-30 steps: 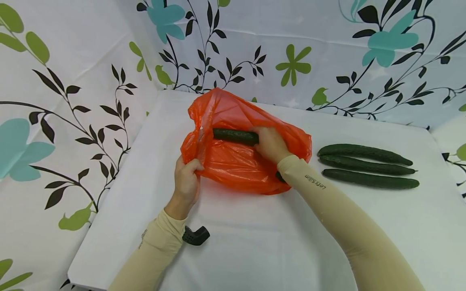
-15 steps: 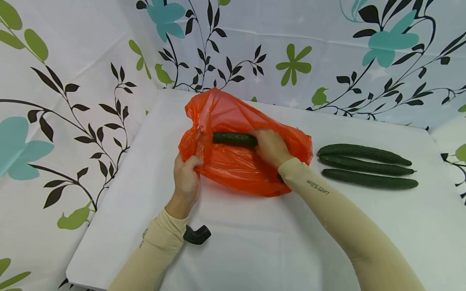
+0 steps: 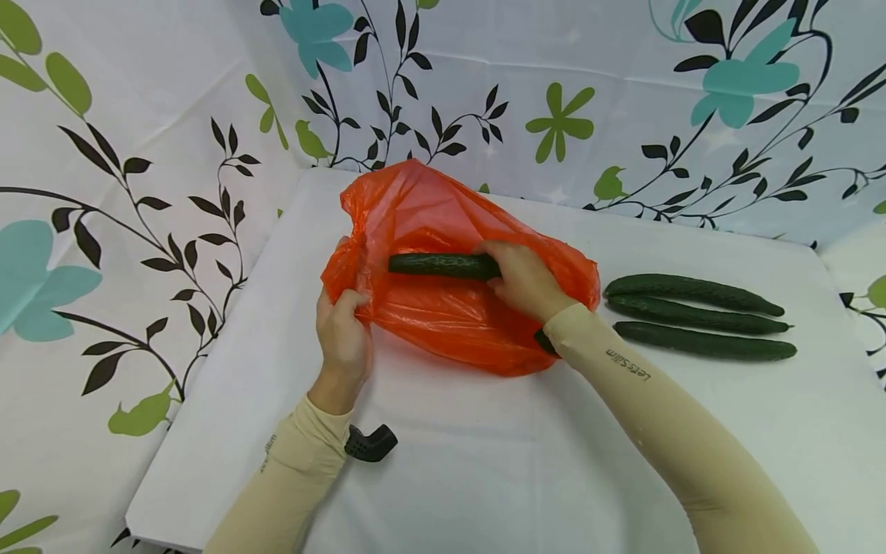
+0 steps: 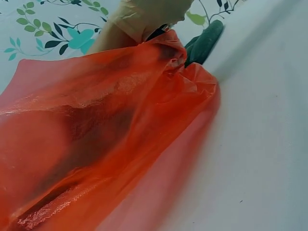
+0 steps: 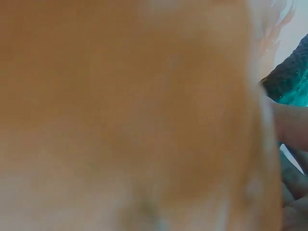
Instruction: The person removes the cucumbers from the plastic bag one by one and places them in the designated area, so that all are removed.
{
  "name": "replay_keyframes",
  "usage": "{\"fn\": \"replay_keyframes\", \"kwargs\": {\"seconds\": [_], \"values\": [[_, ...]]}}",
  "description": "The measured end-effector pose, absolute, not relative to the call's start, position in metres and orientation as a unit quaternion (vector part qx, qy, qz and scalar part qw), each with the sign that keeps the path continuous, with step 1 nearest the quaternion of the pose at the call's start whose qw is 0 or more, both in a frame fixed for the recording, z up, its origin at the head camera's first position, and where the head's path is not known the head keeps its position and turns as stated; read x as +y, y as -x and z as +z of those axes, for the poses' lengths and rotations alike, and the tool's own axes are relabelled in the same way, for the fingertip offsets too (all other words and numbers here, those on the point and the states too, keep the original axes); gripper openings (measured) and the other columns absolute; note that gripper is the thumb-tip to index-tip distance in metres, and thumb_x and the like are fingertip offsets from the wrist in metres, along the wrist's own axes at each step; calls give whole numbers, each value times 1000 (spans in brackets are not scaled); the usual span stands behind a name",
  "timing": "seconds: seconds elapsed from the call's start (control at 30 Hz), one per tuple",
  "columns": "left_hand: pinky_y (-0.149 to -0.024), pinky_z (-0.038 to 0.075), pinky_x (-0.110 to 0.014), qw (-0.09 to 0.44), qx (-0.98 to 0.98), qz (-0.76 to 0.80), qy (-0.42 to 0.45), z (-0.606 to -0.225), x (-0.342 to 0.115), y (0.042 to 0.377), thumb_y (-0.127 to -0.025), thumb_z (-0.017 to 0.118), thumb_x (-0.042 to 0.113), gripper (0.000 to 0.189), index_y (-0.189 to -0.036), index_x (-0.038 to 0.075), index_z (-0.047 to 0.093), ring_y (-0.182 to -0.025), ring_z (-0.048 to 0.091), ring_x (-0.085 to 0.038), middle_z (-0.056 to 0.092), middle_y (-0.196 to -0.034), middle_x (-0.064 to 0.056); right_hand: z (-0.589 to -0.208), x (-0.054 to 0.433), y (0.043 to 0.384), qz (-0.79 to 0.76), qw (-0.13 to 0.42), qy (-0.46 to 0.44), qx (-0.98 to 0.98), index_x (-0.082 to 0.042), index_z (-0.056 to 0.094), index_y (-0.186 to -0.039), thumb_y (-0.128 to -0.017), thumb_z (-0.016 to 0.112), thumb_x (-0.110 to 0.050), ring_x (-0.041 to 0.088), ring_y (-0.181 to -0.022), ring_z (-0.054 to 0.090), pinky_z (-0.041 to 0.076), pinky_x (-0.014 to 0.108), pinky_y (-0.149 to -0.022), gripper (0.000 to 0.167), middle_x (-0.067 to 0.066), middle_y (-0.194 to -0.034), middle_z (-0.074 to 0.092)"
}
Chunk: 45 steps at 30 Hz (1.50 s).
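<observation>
A red plastic bag (image 3: 443, 331) lies on its side at the middle of the table in the head view, its mouth spread. My left hand (image 3: 341, 335) grips the gathered left edge of the bag. Inside the bag's opening, my right hand (image 3: 522, 281) holds a dark green cucumber (image 3: 439, 265) by its right part, the left part sticking out past the fingers. Below the right wrist shows the end of another cucumber (image 3: 544, 342), partly hidden by the sleeve. In the right wrist view the fingers (image 5: 293, 127) curl near dark green skin, the rest blocked by a blur.
Three cucumbers (image 3: 706, 341) lie side by side on the white table (image 3: 457, 477), right of the bag. A small black device (image 3: 371, 444) sits at the left wrist. Behind the table hangs a cloth (image 3: 623, 115) with leaves and flowers.
The left hand has drawn the bag's edge a little to the left. The cucumber has slid slightly left while the right forearm shifted a little to the right.
</observation>
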<state>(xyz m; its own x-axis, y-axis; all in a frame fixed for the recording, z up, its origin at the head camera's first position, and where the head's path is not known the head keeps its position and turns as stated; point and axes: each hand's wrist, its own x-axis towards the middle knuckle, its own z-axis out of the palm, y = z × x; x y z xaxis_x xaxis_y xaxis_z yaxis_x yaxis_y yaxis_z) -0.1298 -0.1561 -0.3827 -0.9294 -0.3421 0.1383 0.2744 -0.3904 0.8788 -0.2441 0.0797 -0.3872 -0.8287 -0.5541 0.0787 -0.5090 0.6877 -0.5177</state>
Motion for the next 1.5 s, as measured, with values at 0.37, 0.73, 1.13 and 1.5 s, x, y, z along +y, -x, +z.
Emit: {"fn": "replay_keyframes", "kwargs": {"seconds": [0.37, 0.73, 1.13, 1.5], "values": [[-109, 44, -38, 212, -526, -823, -40, -379, -164, 130, -94, 32, -3, 64, -157, 5, 30, -133, 41, -27, 41, -152, -7, -384, 93, 236, -325, 45, 316, 890, -9, 62, -131, -89, 72, 3, 24, -119, 57, 46, 43, -107, 45, 5, -125, 65], [-110, 43, -36, 288, -489, -823, -37, -379, -168, 134, -96, 27, -6, 60, -156, 0, 32, -138, 45, -24, 50, -149, -10, -386, 105, 234, -337, 66, 304, 889, -13, 61, -135, -91, 72, -1, 19, -120, 56, 46, 42, -107, 47, 0, -129, 63], [-109, 44, -36, 285, -494, -820, -49, -380, -167, 136, -99, 29, -4, 57, -156, 1, 33, -138, 44, -23, 50, -148, -7, -382, 116, 232, -406, 115, 308, 852, -15, 61, -135, -91, 72, -1, 16, -118, 56, 48, 41, -104, 48, -2, -129, 63], [-108, 45, -35, 266, -494, -825, -70, -385, -166, 137, -97, 29, -5, 59, -156, 2, 33, -137, 44, -22, 50, -148, -5, -372, 111, 223, -506, 140, 338, 782, -11, 64, -134, -89, 73, 2, 18, -118, 62, 51, 36, -102, 48, 3, -129, 65]]}}
